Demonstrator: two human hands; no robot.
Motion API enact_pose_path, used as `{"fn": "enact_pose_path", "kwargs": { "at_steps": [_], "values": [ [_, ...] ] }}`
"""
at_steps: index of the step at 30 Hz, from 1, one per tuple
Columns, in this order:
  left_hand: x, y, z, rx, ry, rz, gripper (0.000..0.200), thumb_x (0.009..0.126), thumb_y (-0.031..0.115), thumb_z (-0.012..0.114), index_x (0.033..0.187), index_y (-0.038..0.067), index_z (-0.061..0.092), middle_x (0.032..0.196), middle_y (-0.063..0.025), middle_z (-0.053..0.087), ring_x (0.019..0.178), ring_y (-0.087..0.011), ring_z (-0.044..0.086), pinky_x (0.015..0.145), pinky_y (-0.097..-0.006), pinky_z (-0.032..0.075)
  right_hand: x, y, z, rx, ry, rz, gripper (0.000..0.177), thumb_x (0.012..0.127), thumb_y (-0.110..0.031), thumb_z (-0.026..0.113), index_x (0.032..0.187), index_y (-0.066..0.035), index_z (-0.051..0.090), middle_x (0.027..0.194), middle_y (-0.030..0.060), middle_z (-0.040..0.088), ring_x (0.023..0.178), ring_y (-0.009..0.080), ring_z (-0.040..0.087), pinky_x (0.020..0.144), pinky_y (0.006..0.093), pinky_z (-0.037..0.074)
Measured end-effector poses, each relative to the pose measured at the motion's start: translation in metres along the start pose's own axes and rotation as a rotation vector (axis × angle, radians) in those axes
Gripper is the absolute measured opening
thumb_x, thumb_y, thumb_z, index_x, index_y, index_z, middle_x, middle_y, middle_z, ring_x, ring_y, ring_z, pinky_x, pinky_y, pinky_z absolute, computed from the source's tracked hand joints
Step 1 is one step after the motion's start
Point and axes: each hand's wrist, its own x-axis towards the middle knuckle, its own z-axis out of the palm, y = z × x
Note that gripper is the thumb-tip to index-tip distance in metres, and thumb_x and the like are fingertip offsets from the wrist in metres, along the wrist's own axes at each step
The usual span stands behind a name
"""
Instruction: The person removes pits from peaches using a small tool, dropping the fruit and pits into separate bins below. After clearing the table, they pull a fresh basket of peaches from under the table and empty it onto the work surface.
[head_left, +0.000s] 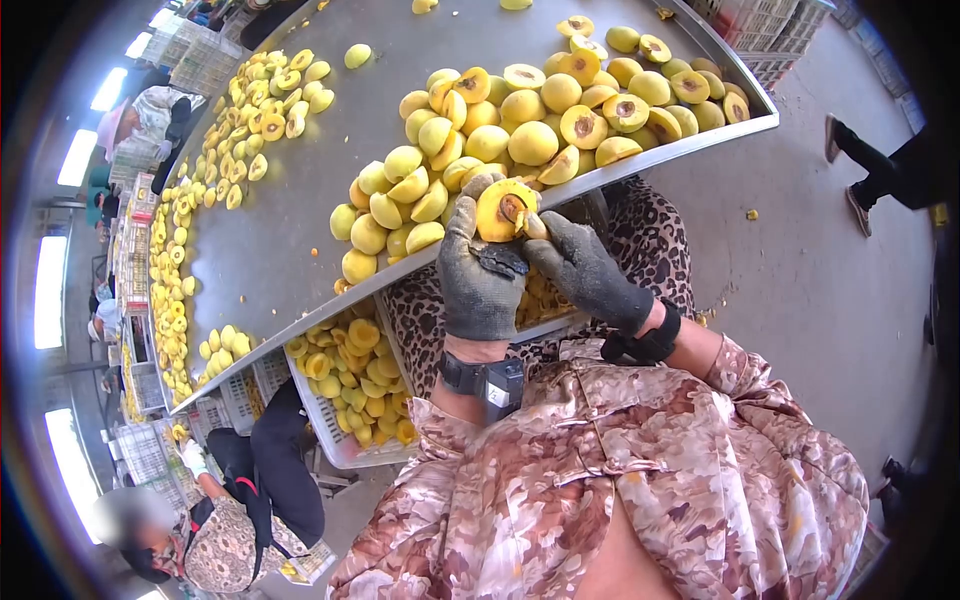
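Observation:
My left hand (482,285), in a dark grey glove, holds a yellow peach half (497,212) with its cut face turned up. A brown pit (513,208) shows in the middle of that face. My right hand (588,268), gloved too, is closed with thumb and fingertips right at the pit and the fruit's edge; I cannot tell what is pinched there. A dark strip (499,261) lies across the left glove's palm side. Just beyond both hands, whole and halved peaches (533,143) are heaped along the near edge of a metal table (300,240).
A white crate (345,450) full of peach halves stands below the table's edge at left. More halves (273,126) line the table's far side. Stacked crates (765,30) stand at upper right. A co-worker (235,530) sits at lower left; another person's legs (870,165) show at right.

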Motion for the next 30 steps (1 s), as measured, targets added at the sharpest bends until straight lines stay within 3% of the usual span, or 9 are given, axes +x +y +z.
{"fn": "enact_pose_path", "kwargs": {
  "at_steps": [2, 6, 11, 13, 17, 21, 24, 27, 30],
  "values": [
    [0.003, 0.001, 0.0, -0.3, 0.107, -0.118, 0.037, 0.112, 0.028, 0.039, 0.129, -0.001, 0.055, 0.127, -0.0166, 0.061, 0.12, -0.0301, 0.06, 0.107, -0.0426, 0.052, -0.003, 0.011, 0.006, 0.043, -0.022, -0.048, 0.027, 0.099, -0.019, 0.061, 0.115, 0.003, 0.06, 0.09, 0.0259, 0.066, 0.083, 0.0437, 0.064, 0.071, 0.047, 0.049],
    [0.003, -0.001, 0.002, -0.22, 0.002, -0.007, 0.035, 0.112, 0.032, 0.04, 0.111, 0.001, 0.057, 0.115, -0.0142, 0.063, 0.111, -0.0283, 0.063, 0.103, -0.0439, 0.054, -0.012, 0.016, 0.007, 0.002, -0.09, -0.178, 0.025, 0.101, -0.021, 0.058, 0.111, 0.002, 0.061, 0.089, 0.0221, 0.063, 0.084, 0.0411, 0.062, 0.071, 0.0445, 0.047],
    [-0.002, 0.001, 0.016, 0.027, 0.057, 0.141, 0.037, 0.11, 0.033, 0.045, 0.096, 0.002, 0.059, 0.097, -0.0124, 0.066, 0.096, -0.0283, 0.068, 0.092, -0.0425, 0.059, -0.017, 0.009, 0.015, 0.359, -0.119, -0.051, 0.028, 0.103, -0.026, 0.056, 0.109, 0.0, 0.064, 0.084, 0.0099, 0.061, 0.074, 0.0228, 0.058, 0.065, 0.0335, 0.045],
    [-0.003, 0.004, 0.026, 0.183, 0.091, 0.224, 0.041, 0.109, 0.035, 0.049, 0.085, 0.003, 0.058, 0.086, -0.012, 0.066, 0.083, -0.0294, 0.07, 0.083, -0.0422, 0.061, -0.021, -0.022, 0.0, 0.53, -0.246, 0.282, 0.031, 0.104, -0.031, 0.056, 0.106, -0.001, 0.065, 0.086, 0.005, 0.061, 0.074, 0.0142, 0.054, 0.063, 0.0277, 0.042],
    [-0.008, 0.009, 0.024, -0.051, -0.05, 0.02, 0.043, 0.108, 0.039, 0.05, 0.084, 0.004, 0.057, 0.087, -0.0143, 0.066, 0.077, -0.0297, 0.069, 0.072, -0.0414, 0.06, -0.023, -0.005, -0.027, 0.883, -0.6, 0.43, 0.043, 0.102, -0.043, 0.06, 0.103, -0.001, 0.067, 0.091, -0.0037, 0.061, 0.075, 0.004, 0.052, 0.061, 0.0204, 0.041],
    [-0.017, 0.022, 0.02, 0.032, -0.2, 0.017, 0.042, 0.107, 0.038, 0.051, 0.083, 0.005, 0.057, 0.08, -0.0139, 0.065, 0.072, -0.0289, 0.068, 0.067, -0.042, 0.059, -0.026, -0.035, -0.013, 0.833, -0.526, 0.247, 0.063, 0.098, -0.041, 0.068, 0.143, -0.001, 0.047, 0.121, 0.0021, 0.059, 0.103, 0.009, 0.055, 0.084, 0.0235, 0.047],
    [-0.036, 0.036, 0.006, 0.044, -0.147, 0.069, 0.042, 0.108, 0.038, 0.048, 0.082, 0.007, 0.056, 0.079, -0.0129, 0.065, 0.071, -0.0285, 0.068, 0.067, -0.0425, 0.06, -0.026, -0.025, 0.013, 0.884, -0.571, 0.154, 0.067, 0.1, -0.042, 0.064, 0.15, -0.003, 0.043, 0.126, 0.0038, 0.056, 0.109, 0.0113, 0.051, 0.09, 0.026, 0.046],
    [-0.059, 0.06, -0.03, -0.106, -0.007, 0.07, 0.044, 0.107, 0.047, 0.048, 0.081, 0.012, 0.054, 0.081, -0.008, 0.061, 0.08, -0.0286, 0.067, 0.074, -0.0466, 0.06, -0.019, -0.015, 0.019, 0.487, -0.9, 0.092, 0.05, 0.102, -0.049, 0.058, 0.102, 0.001, 0.066, 0.085, -0.0022, 0.056, 0.077, 0.01, 0.05, 0.067, 0.0275, 0.044],
    [-0.084, 0.099, -0.111, -0.177, 0.285, 0.146, 0.042, 0.104, 0.049, 0.054, 0.087, 0.011, 0.06, 0.089, -0.0071, 0.064, 0.085, -0.0277, 0.065, 0.079, -0.0469, 0.059, -0.028, -0.006, 0.018, 0.793, -0.74, 0.401, 0.043, 0.103, -0.04, 0.057, 0.098, 0.001, 0.065, 0.08, -0.0031, 0.056, 0.074, 0.0089, 0.051, 0.063, 0.0279, 0.042]
  ]
}}
